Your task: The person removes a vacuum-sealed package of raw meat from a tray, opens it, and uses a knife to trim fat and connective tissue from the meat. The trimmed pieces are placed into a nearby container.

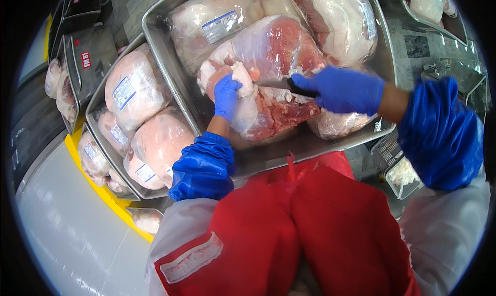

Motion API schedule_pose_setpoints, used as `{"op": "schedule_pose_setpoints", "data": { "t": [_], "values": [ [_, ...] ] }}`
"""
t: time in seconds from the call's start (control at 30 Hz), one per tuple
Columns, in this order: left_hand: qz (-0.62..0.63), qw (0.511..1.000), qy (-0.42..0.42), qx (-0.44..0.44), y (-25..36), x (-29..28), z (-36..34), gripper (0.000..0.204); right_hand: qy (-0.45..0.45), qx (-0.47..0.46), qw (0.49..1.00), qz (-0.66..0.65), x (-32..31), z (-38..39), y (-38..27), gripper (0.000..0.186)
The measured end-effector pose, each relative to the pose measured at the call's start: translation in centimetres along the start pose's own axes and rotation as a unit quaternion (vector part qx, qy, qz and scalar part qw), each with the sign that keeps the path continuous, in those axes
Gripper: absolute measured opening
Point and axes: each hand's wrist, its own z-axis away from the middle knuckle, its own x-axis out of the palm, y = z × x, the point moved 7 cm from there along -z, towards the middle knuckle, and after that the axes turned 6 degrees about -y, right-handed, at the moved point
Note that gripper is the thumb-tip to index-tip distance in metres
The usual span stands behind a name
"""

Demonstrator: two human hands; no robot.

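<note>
A large unwrapped cut of raw meat (281,45), red with pale fat, lies on top of other pieces in a deep metal tub (168,76). My right hand (347,91), in a blue glove, is closed around the black handle of a knife (304,91). Its blade points left into a split across the meat and is mostly hidden there. At the left end of the cut, my gloved left hand (226,96) is closed on a pale, fatty flap. Below the split, a ragged red face of the meat is exposed.
Plastic-wrapped, labelled meat pieces (217,25) fill the tub's back. To the left stands another metal tub (95,110) of wrapped meat, beside a yellow edge (106,195). A small basket with pale scraps (403,173) sits at right. More meat (426,4) lies in a tub at far right.
</note>
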Motion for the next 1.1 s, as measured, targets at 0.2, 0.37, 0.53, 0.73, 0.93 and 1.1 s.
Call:
{"op": "schedule_pose_setpoints", "data": {
  "t": [0.2,0.37,0.53,0.73,0.93,1.1],
  "values": [
    [0.008,1.000,-0.012,-0.026,-0.1,-0.6,0.2,0.011,0.103,0.099,0.989,-0.024,11.3,2.4,-0.8,0.070],
    [0.043,0.997,0.002,-0.059,0.4,-0.2,0.7,0.020,0.118,0.165,0.972,-0.115,20.6,-1.2,0.4,0.076],
    [0.040,0.998,0.012,-0.055,1.8,0.5,1.0,0.026,0.211,0.109,0.955,-0.177,23.2,-4.3,1.1,0.076],
    [0.029,0.996,0.021,-0.081,1.9,-0.4,0.9,0.023,0.240,0.089,0.916,-0.309,20.2,-1.1,-0.5,0.076],
    [0.025,0.996,0.037,-0.072,1.3,-0.9,0.6,0.026,0.112,0.109,0.982,-0.105,19.9,4.9,0.2,0.074],
    [0.009,0.998,0.017,-0.053,1.8,-0.1,0.9,0.013,0.202,0.019,0.949,-0.243,17.3,2.8,-0.1,0.076]
  ]
}}
